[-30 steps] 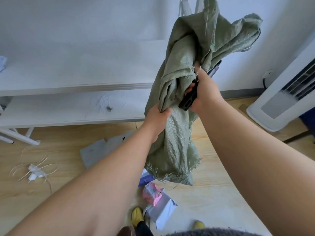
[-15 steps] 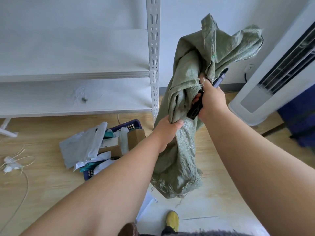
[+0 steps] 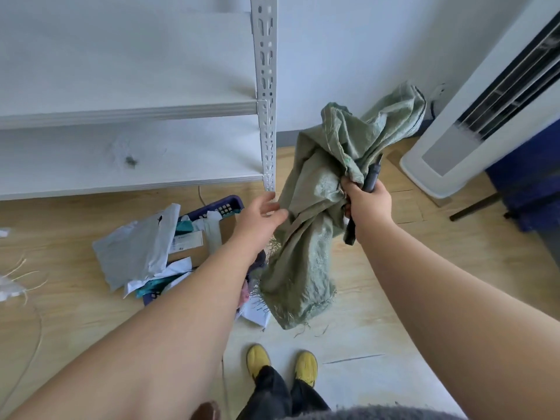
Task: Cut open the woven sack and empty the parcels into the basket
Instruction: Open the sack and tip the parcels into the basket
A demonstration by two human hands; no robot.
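Sack: woven sack [image 3: 309, 225], dull grey-green, crumpled and limp, hanging in the air in front of the person, right of the shelf post and above the wooden floor.
Sack axis: long axis runs roughly up and down, tilted; the bunched top leans up and to the right toward the wall, the frayed cut end hangs lowest, pointing at the floor just right of the basket.
Sack texture: coarse plastic weave with a slight sheen, deep folds, loose threads fringing the lower edge.
Right hand: right hand [image 3: 368, 204] has its fingers clenched round a gathered fold of the sack together with a dark slim cutter [image 3: 365, 197], whose long body runs up and down through the fist, tip up.
Left hand: left hand [image 3: 260, 215] is released, fingers straight and spread, fingertips just beside or barely touching the sack's left side; contact cannot be told.
Basket: blue plastic basket [image 3: 221, 204] with a gridded rim, on the floor below the left forearm, at the foot of the shelf.
Parcels: parcels [image 3: 142, 247] heaped in and over the basket: grey and white smooth poly mailers, a brown cardboard box, some teal wrapping.
Shelf: white shelving unit [image 3: 263, 86] with a slotted metal post and flat boards.
Shoes: yellow shoes [image 3: 257, 360] on the pale floor.
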